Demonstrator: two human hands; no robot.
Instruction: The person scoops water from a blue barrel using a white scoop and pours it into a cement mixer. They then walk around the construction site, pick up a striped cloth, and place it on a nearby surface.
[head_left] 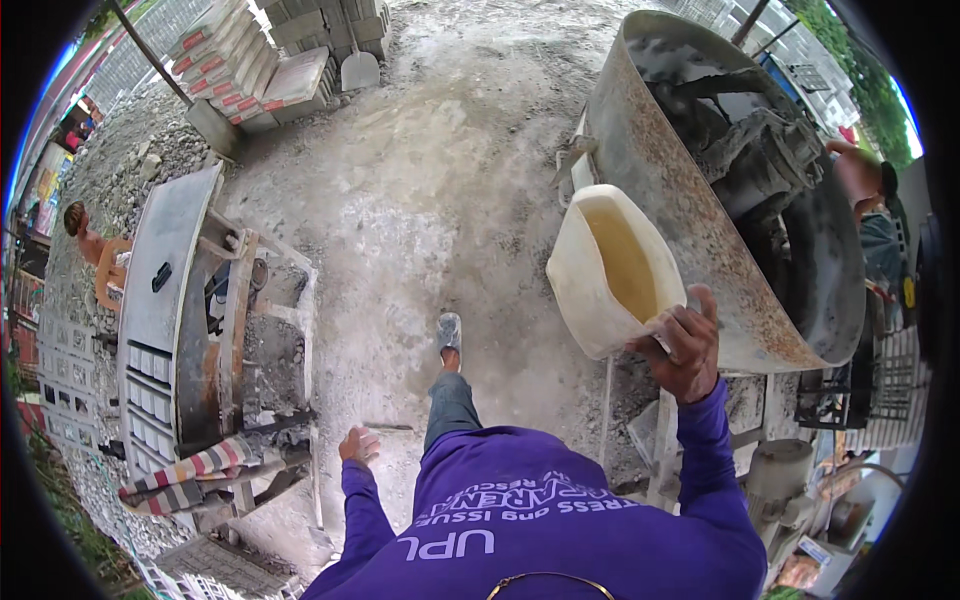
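A cut-open white plastic jug [578, 300] with a yellowish inside is tilted up beside a rusty round mixer drum [655, 165]. My right hand [684, 345] is closed on the jug's near end, its fingers over the edge. Whether any liquid is in the jug I cannot make out. Inside the drum, metal mixing arms [765, 150] show, with grey residue around them. My left hand [359, 445] hangs low at my left side, empty, its fingers loosely stretched, nearest to a metal-framed stand.
On the left stands a block-moulding table [165, 270] with a striped cloth [200, 472] over its end. Stacked bags [235, 60] and a shovel [360, 70] are at the far left. Another person [90, 235] sits beyond the table. A motor [780, 470] is below the drum.
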